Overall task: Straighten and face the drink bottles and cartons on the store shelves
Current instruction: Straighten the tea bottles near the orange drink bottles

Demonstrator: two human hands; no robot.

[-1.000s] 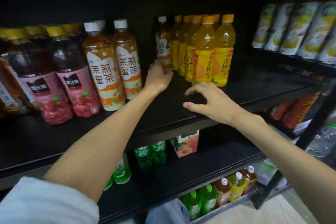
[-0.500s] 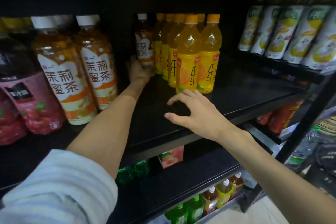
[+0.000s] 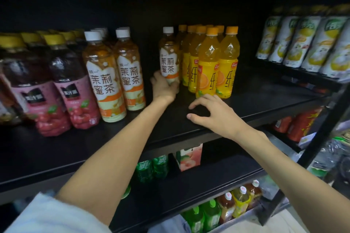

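Note:
A lone jasmine tea bottle (image 3: 169, 56) with a white cap stands upright deep on the black shelf (image 3: 265, 98), its label facing me. My left hand (image 3: 164, 87) grips it round the base. Right beside it stand several orange juice bottles (image 3: 208, 64) with orange caps. To the left, two front rows of the same jasmine tea bottles (image 3: 106, 81) stand near the shelf's front. My right hand (image 3: 212, 113) rests on the shelf in front of the orange juice, fingers arched, fingertips and thumb on the surface, holding nothing.
Dark red drink bottles (image 3: 58, 89) with pink labels fill the far left. White and yellow cartons (image 3: 306, 41) lean on the neighbouring shelf at right. Below sit green bottles (image 3: 151, 166), a peach carton (image 3: 189, 157) and mixed small bottles (image 3: 227, 206). A black upright post (image 3: 325, 125) stands at right.
The view has swung right, then partly back left. My left hand keeps its grip on the lone tea bottle's base, and the label now faces me more squarely. My right hand stays on the shelf.

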